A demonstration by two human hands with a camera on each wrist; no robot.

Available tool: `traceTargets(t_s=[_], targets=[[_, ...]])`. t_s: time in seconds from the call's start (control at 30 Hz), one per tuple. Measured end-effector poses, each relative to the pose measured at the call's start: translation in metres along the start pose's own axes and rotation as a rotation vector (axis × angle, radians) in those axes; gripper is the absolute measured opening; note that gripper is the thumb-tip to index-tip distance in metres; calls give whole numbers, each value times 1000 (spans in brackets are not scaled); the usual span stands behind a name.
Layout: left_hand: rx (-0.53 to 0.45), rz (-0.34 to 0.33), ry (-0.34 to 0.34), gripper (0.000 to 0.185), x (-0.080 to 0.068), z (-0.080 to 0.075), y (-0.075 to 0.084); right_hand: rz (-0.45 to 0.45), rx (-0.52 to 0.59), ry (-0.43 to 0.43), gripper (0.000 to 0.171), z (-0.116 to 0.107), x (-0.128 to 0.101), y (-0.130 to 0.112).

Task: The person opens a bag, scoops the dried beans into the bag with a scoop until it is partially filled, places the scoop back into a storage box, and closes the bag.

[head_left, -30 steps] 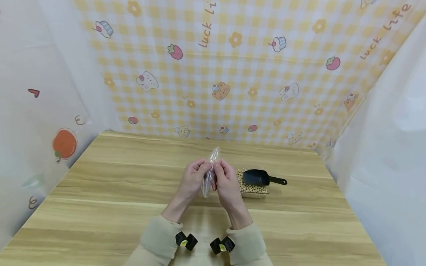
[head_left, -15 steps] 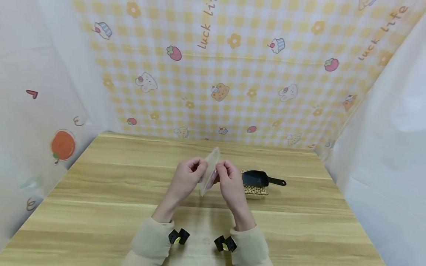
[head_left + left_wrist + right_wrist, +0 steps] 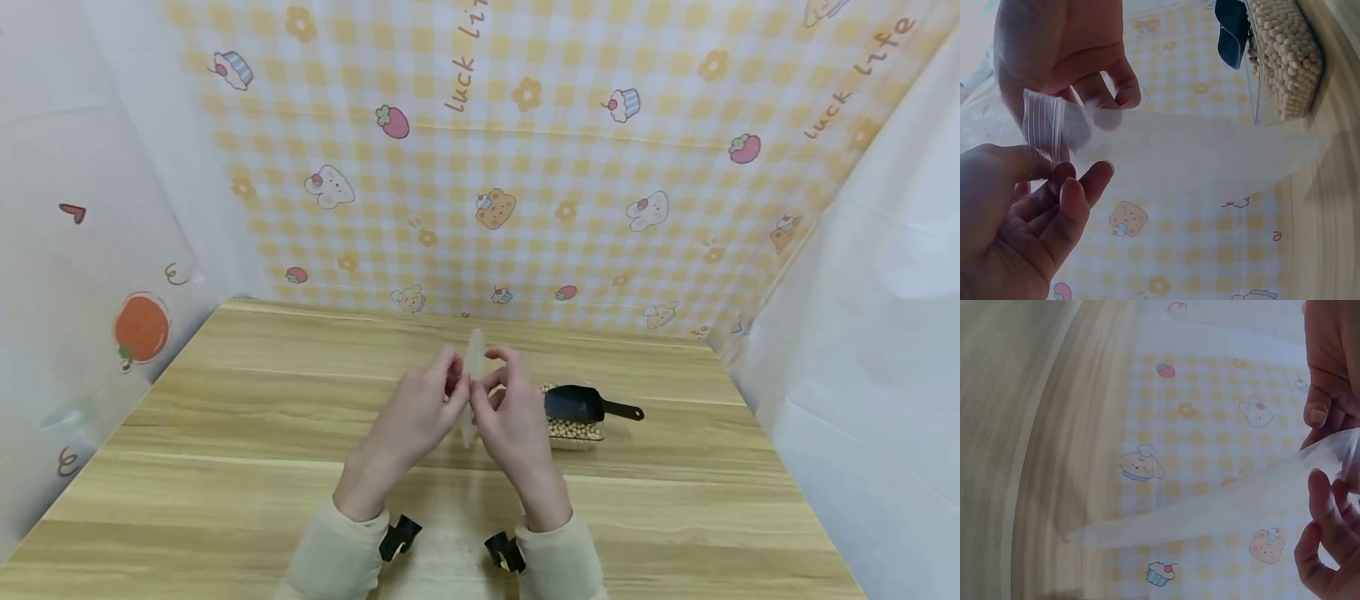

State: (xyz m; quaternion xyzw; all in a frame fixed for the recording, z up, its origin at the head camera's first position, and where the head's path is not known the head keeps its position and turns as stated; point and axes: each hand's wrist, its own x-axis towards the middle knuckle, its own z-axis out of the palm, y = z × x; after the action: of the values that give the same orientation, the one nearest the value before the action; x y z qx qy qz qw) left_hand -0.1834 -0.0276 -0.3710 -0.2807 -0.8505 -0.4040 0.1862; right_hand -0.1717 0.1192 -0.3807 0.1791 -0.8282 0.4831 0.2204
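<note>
Both hands hold a small clear zip bag (image 3: 472, 392) above the wooden table (image 3: 225, 433). My left hand (image 3: 452, 382) pinches the bag's top edge from the left, and my right hand (image 3: 492, 382) pinches it from the right. In the left wrist view the bag (image 3: 1197, 150) hangs empty, its ribbed zip strip (image 3: 1044, 125) caught between the fingers of both hands. The right wrist view shows the bag (image 3: 1210, 512) stretching left from the fingertips (image 3: 1325, 506). Just right of the hands stands a clear tub of pale beans (image 3: 576, 429) with a black scoop (image 3: 581, 404) lying on top.
Checked yellow cartoon cloth (image 3: 525, 167) walls off the back of the table, and white sheets (image 3: 862, 333) close in both sides. The tub of beans (image 3: 1285, 56) and the scoop (image 3: 1232, 31) sit close behind the bag. Black wrist camera mounts (image 3: 401, 537) show at the sleeves.
The hands pulled apart slightly half a second ago and have come back together. The bag now stands more upright and edge-on between the fingertips. Tub and scoop have not moved.
</note>
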Motion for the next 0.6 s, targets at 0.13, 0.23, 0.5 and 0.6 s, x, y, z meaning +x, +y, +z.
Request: traceTargets(t_s=[0.13,0.23,0.5,0.6], targets=[[63,80,-10,9,-1,-1,0,-145,-136,5,28,-3,1,2],[100,81,-27,14,-3,-2,3,-184,-197,-9,27,-6,2,3],[249,-52,-56,18,-5,-7,15,-158,-273,-41,23,-11,1,4],[301,-99,-30,19,-6,-6,18,-160,-284,-33,22,-11,1,3]])
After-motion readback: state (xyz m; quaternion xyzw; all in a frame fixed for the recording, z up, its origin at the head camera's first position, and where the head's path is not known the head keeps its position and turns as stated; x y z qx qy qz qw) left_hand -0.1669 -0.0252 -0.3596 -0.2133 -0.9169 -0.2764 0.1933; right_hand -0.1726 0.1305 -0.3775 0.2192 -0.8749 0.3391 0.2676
